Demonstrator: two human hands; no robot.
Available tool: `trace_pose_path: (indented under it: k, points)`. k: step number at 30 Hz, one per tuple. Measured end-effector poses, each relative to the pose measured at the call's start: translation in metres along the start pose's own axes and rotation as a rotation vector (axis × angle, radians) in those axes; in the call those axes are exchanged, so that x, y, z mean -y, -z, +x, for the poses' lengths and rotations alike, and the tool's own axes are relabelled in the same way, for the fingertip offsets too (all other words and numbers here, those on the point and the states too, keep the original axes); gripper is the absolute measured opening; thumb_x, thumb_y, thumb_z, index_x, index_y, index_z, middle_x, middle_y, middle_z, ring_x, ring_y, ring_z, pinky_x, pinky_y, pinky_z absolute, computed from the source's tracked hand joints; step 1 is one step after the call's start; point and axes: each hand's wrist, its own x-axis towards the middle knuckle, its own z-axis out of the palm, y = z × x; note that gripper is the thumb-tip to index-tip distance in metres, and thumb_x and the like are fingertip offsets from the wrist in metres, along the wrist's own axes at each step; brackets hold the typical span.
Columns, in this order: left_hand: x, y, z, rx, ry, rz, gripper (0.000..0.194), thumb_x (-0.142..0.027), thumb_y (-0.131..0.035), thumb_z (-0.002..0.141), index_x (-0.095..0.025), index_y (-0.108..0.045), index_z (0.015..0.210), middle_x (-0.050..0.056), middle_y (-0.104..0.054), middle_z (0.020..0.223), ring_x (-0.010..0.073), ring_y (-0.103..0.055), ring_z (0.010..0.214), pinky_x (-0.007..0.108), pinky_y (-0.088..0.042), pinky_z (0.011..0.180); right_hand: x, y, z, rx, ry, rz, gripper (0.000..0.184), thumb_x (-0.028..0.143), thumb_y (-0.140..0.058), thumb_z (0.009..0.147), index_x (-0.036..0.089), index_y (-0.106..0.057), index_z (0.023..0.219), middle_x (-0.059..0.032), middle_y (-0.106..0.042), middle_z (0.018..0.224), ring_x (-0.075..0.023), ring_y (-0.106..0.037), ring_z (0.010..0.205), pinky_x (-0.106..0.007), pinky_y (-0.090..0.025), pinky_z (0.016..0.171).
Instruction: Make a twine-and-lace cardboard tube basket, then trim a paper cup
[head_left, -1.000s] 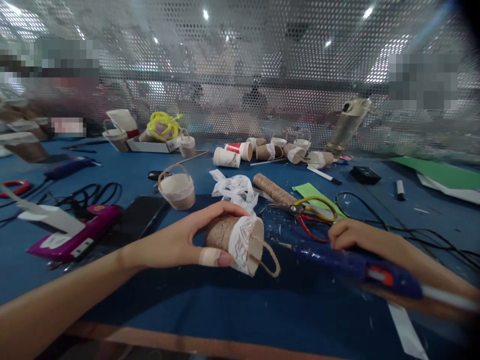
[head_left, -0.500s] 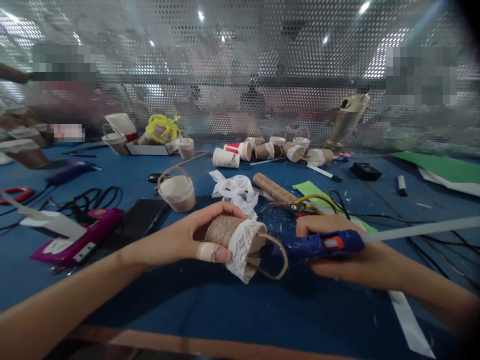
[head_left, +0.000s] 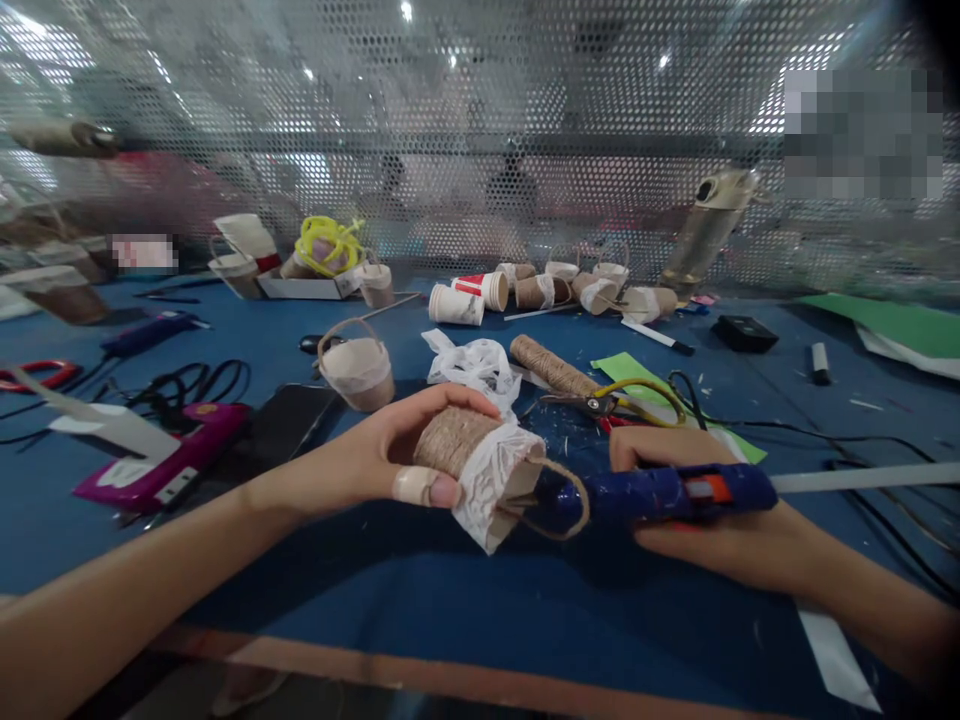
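Note:
My left hand is wrapped round a small twine-covered cup basket, lying on its side with its mouth toward the right. White lace rings its rim, and a twine handle loops out from it. A bandage covers my left thumb. My right hand grips a blue glue gun, a long white glue stick poking out of its back end. The gun's front end reaches through the handle loop to the cup's mouth; its tip is hard to make out.
Behind my hands lie loose lace, a twine roll and yellow-handled scissors. A finished basket, a phone and a purple power strip are at left. Cables cross the right side; a perforated screen stands behind.
The glue gun has drawn back slightly to the right, so more of its front shows by the cup's mouth. The left hand keeps its hold on the cup basket.

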Motion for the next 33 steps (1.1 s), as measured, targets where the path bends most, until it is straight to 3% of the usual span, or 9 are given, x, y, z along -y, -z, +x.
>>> trace_pose_path:
  k: [11,24,33]
  points:
    - [0.0,-0.003,-0.002,-0.003,-0.06,-0.04,0.058,-0.031,-0.088,0.072,-0.026,-0.062,0.124,0.005,-0.06,0.122,0.0201,-0.06,0.108,0.023,-0.052,0.089,-0.002,-0.002,-0.005,-0.048,0.042,-0.084,0.026,0.023,-0.066,0.072,0.022,-0.04,0.066,0.0076,-0.048,0.061,-0.0113,-0.037,0.055,-0.023,-0.027,0.049]
    - [0.002,-0.004,-0.004,-0.01,-0.035,-0.064,0.059,-0.035,-0.087,0.073,-0.025,-0.061,0.125,0.006,-0.06,0.121,0.0208,-0.06,0.106,0.024,-0.052,0.088,-0.007,-0.006,-0.006,-0.103,0.109,-0.124,0.026,0.021,-0.065,0.073,0.022,-0.04,0.068,0.0076,-0.047,0.061,-0.0115,-0.039,0.055,-0.024,-0.027,0.05]
    - [0.007,-0.005,-0.001,-0.161,-0.079,-0.21,0.055,-0.038,-0.089,0.069,-0.023,-0.064,0.115,0.004,-0.063,0.105,0.016,-0.059,0.091,0.017,-0.051,0.072,-0.013,0.001,-0.007,-0.223,0.074,0.037,0.016,0.023,-0.062,0.075,0.022,-0.048,0.066,0.0056,-0.05,0.065,-0.0129,-0.042,0.057,-0.025,-0.033,0.052]
